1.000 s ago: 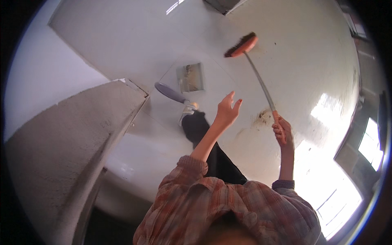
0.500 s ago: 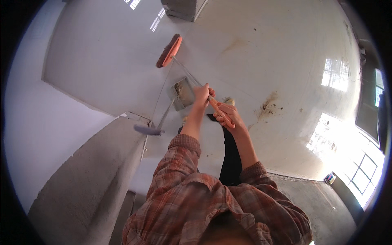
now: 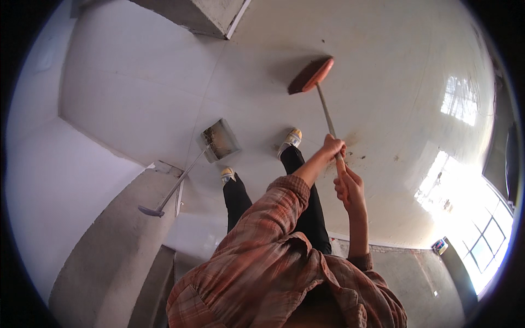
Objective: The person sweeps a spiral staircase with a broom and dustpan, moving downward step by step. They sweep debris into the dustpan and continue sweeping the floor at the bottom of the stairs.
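The orange-headed, grey-poled broom (image 3: 325,108) is gripped two-handed — left hand (image 3: 333,147) closed nearer the head (image 3: 324,72), right hand (image 3: 350,187) wrapped round the orange handle end (image 3: 341,165) — its length angled out toward 11-ish o'clock.

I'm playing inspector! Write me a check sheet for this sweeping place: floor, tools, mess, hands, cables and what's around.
Surface: pale, shiny floor, with bright patches of light at the right.
Tools: broom with an orange head, held in front; dustpan on the floor, dark debris inside, its long handle leaning toward the left.
Clutter: scattered dark bits beside the hands; a small container at the far right.
Hands: left hand grips the broom higher up; right hand grips its orange end.
Cables: nothing seen.
Surroundings: grey block at the top; bright window at right.
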Demonstrator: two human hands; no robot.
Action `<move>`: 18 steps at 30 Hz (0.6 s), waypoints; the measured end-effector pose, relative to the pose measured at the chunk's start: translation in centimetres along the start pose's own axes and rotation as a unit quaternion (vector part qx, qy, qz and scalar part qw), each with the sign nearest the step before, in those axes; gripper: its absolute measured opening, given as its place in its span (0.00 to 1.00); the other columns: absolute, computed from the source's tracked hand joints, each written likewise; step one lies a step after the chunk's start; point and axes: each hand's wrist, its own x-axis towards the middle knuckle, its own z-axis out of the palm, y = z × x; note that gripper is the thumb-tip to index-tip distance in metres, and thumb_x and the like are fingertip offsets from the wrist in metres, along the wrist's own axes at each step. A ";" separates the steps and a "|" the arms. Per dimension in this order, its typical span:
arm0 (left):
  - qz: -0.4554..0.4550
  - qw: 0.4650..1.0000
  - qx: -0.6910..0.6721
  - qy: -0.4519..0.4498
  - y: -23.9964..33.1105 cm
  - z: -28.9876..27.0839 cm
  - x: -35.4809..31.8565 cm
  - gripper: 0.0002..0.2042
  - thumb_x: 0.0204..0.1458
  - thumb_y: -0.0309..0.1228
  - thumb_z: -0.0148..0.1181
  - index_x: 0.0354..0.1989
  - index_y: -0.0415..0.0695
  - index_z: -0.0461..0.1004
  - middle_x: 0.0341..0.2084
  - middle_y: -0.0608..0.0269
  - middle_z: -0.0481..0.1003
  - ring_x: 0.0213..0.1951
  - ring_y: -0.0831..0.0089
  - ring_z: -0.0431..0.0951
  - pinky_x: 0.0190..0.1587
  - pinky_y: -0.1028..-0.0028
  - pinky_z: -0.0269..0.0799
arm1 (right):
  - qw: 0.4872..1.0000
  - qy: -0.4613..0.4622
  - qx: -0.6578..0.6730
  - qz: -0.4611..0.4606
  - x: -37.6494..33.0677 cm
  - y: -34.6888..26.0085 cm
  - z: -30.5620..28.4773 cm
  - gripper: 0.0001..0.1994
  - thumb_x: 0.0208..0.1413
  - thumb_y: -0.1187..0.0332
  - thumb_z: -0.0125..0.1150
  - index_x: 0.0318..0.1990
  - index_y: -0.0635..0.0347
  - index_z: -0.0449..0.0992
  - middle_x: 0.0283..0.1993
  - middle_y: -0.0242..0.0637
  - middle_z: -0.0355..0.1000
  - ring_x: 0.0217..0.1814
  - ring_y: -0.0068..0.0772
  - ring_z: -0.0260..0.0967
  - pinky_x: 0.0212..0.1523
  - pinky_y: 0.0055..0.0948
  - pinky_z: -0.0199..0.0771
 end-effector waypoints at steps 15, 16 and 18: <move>0.162 0.892 -0.302 0.295 16.3 -7.4 -1.1 0.07 0.47 0.18 0.40 0.18 0.35 0.59 0.10 0.59 0.61 0.11 0.69 0.63 0.12 0.68 0.59 | 0.953 -0.250 -0.112 0.132 13.0 -15.2 8.2 0.18 0.53 0.62 0.50 0.47 0.65 0.68 0.25 0.35 0.65 0.17 0.15 0.57 0.10 0.11 0.51; 0.160 0.893 -0.298 0.298 18.4 -8.8 0.3 0.05 0.45 0.15 0.40 0.20 0.35 0.60 0.12 0.58 0.60 0.13 0.68 0.62 0.13 0.67 0.58 | 0.952 -0.245 -0.108 0.151 15.6 -16.1 9.7 0.15 0.52 0.63 0.50 0.42 0.66 0.70 0.25 0.35 0.65 0.17 0.14 0.57 0.10 0.11 0.52; 0.144 0.890 -0.343 0.266 20.9 -8.7 3.4 0.03 0.44 0.15 0.40 0.25 0.35 0.58 0.16 0.56 0.60 0.14 0.67 0.62 0.14 0.67 0.57 | 0.941 -0.254 -0.112 0.195 19.0 -18.9 11.2 0.18 0.54 0.66 0.47 0.50 0.66 0.64 0.27 0.37 0.63 0.16 0.12 0.54 0.10 0.09 0.52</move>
